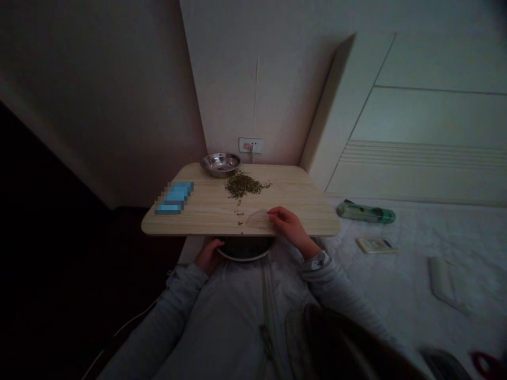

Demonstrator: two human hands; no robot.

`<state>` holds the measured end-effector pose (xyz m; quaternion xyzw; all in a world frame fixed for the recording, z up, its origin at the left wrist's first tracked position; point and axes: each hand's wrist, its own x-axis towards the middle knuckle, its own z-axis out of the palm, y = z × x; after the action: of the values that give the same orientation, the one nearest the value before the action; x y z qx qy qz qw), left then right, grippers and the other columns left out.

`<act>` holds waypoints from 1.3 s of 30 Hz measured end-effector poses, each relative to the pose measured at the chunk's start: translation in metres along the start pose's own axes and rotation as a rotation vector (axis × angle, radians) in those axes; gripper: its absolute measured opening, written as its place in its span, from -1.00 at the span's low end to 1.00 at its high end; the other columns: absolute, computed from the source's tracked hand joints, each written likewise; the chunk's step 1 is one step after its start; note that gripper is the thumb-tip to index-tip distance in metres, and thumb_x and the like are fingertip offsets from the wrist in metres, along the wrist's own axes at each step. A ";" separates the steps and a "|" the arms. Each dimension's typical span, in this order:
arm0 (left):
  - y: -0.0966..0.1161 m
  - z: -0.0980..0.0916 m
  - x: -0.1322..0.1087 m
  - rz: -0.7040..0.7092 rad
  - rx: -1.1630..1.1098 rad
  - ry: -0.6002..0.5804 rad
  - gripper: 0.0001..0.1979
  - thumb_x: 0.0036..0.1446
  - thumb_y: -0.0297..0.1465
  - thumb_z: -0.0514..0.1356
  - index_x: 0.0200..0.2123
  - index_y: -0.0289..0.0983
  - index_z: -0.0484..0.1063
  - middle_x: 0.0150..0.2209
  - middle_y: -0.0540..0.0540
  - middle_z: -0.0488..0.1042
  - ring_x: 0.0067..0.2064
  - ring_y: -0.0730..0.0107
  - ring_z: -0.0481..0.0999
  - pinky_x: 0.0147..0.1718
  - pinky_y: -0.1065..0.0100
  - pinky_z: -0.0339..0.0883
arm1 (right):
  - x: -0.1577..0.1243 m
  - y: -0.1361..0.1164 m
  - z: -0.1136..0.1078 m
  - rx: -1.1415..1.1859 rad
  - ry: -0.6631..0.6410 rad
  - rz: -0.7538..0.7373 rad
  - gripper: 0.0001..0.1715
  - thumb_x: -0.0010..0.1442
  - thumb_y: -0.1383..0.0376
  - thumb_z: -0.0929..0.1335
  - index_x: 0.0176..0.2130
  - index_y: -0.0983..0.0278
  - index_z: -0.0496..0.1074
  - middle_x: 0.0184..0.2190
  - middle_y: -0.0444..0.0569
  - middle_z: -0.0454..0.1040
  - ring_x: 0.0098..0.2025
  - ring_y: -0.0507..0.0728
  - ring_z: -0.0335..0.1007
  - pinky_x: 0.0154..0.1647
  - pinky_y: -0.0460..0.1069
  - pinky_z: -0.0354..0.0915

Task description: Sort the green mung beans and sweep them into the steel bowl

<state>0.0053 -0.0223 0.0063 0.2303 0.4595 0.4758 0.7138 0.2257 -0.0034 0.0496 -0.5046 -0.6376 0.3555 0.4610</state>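
My right hand [290,227] pinches a thin, clear, rounded piece of plastic [258,218] just above the front of the small wooden table [198,216]. Below the table's front edge, my left hand [208,255] grips the left rim of a bowl [246,258] on my lap. The tabletop partly covers this bowl, and its inside is dark. Farther back on the table lies a loose heap of small green beans or grains [243,184]. A few stray ones trail from it to the front edge, left of the plastic piece.
A shiny metal bowl [221,165] stands behind the heap at the back left. A blurred-out blue screen [174,198] lies on the table's left side. To the right, a bed [412,227] holds a green tube-shaped pack [365,212] and a small flat box [376,245].
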 end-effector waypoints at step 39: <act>0.000 0.002 -0.001 0.017 -0.025 -0.016 -0.89 -0.23 -0.53 0.09 -0.53 -0.32 0.38 -0.46 -0.04 0.50 -0.26 0.27 0.44 -0.34 0.31 0.33 | 0.001 0.005 0.001 0.008 0.001 -0.016 -0.77 -0.05 0.22 0.24 -0.36 0.29 0.31 -0.52 -0.14 0.31 -0.47 -0.02 0.18 -0.45 -0.11 0.10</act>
<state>0.0068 -0.0230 0.0082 0.2288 0.4457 0.4856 0.7164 0.2266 -0.0015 0.0446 -0.4977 -0.6399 0.3542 0.4662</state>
